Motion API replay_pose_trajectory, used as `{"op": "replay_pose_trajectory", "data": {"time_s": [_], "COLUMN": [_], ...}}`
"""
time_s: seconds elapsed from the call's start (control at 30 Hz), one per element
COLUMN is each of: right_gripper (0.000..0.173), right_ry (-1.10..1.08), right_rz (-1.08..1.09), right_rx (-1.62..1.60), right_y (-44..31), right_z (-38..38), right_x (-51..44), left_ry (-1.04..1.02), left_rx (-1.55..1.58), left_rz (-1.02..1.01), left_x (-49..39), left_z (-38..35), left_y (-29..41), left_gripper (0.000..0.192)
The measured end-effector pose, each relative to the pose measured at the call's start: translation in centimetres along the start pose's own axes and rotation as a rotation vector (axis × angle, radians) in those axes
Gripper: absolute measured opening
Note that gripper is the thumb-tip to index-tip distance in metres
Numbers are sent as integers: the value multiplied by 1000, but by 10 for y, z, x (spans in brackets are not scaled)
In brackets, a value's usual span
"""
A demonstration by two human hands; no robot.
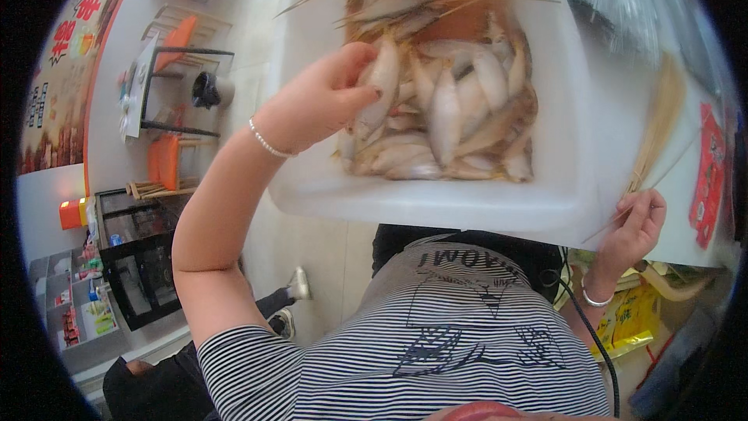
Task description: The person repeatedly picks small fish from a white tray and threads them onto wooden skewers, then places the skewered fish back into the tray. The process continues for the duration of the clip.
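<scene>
In the white plastic tub (pixel 432 202), my left hand (pixel 327 93) grips a small pale fish (pixel 385 73) between thumb and fingers. Beneath and beside it lies a pile of similar whole fish (pixel 447 114). Skewered fish (pixel 397 0) rest across the tub's far end, their sticks pointing outward. My right hand (pixel 637 225) holds a thin skewer (pixel 666 172) at the table's near right edge. Just past that hand lies a bundle of thin wooden skewers (pixel 660 117). Part of the picture is motion-blurred.
A red printed packet (pixel 707 181) lies at the table's right edge. Below are a yellow bag (pixel 628 318) and a black cable (pixel 596 333). Leftward are orange chairs (pixel 163 161), a waste bin (pixel 213 90) and shelves. Another person in dark clothes (pixel 169 383) is at lower left.
</scene>
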State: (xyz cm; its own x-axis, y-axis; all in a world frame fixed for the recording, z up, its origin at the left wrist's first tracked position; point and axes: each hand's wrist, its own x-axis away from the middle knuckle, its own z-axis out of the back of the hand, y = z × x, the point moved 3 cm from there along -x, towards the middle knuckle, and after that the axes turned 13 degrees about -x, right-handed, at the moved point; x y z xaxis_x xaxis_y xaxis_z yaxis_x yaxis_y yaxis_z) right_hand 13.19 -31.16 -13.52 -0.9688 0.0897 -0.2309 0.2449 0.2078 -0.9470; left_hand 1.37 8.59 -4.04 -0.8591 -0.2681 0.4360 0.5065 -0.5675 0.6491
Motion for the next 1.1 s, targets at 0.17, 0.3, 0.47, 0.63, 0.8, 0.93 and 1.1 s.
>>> {"op": "replay_pose_trajectory", "data": {"time_s": [0.17, 0.3, 0.47, 0.63, 0.8, 0.93, 1.1], "right_gripper": [9, 9, 9, 9, 9, 8, 6], "right_ry": [-12, -6, -32, -56, -12, -17, -70], "right_rz": [-7, -26, 5, -19, -42, -48, 15], "right_rx": [-13, 4, -9, 4, -5, -10, -58], "right_y": [1, 2, 0, -1, 5, 9, 21], "right_z": [2, 5, 3, 4, 3, -2, -11], "right_x": [-1, -1, -2, -3, -2, -5, -11], "left_ry": [38, 58, -91, -64, 78, 105, 214], "left_rx": [53, -9, 55, -67, -494, -470, -322], "left_rz": [-88, -90, -77, -137, -216, -136, -83], "left_x": [11, 13, 8, 3, -3, -18, -31], "left_z": [10, 12, 7, -12, -26, -21, -26], "left_y": [5, 7, 1, -13, 6, 11, 19], "left_gripper": [45, 37, 41, 43, 48, 51, 53]}}
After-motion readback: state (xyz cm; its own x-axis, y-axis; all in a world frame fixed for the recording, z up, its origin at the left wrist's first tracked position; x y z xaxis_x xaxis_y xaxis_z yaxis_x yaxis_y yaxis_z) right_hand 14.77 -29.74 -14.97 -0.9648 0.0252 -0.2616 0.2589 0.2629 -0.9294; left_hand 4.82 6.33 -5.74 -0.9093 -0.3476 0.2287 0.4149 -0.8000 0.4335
